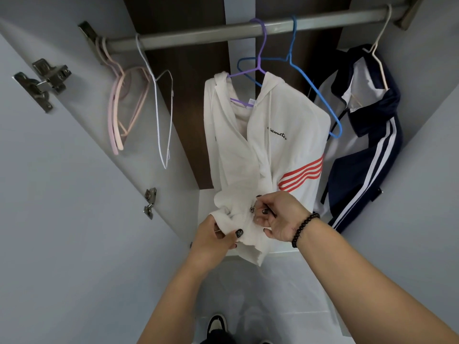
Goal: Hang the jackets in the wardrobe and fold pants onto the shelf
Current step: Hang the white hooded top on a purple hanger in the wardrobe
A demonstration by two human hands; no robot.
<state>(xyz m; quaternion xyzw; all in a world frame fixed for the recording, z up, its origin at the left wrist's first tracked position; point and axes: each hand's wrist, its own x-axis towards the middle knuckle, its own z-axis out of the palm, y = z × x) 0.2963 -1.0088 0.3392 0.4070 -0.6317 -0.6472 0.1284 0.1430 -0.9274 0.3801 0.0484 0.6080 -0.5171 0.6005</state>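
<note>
While the white jacket (268, 145) hangs straight down, its near bottom edge is gripped by the left hand (213, 240) and its zip is pinched by the right hand (280, 217).

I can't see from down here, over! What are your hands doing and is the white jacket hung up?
Left hand grips white jacket hem; right hand pinches its zipper. Jacket hangs on purple hanger on the rail. Nothing in the way.

Grey rail (223, 29) spans the wardrobe, carrying pink hangers (124, 100), a white hanger (159, 108), a white hoodie (268, 145) on purple, a blue hanger (320, 95), and a navy jacket (367, 135).
</note>
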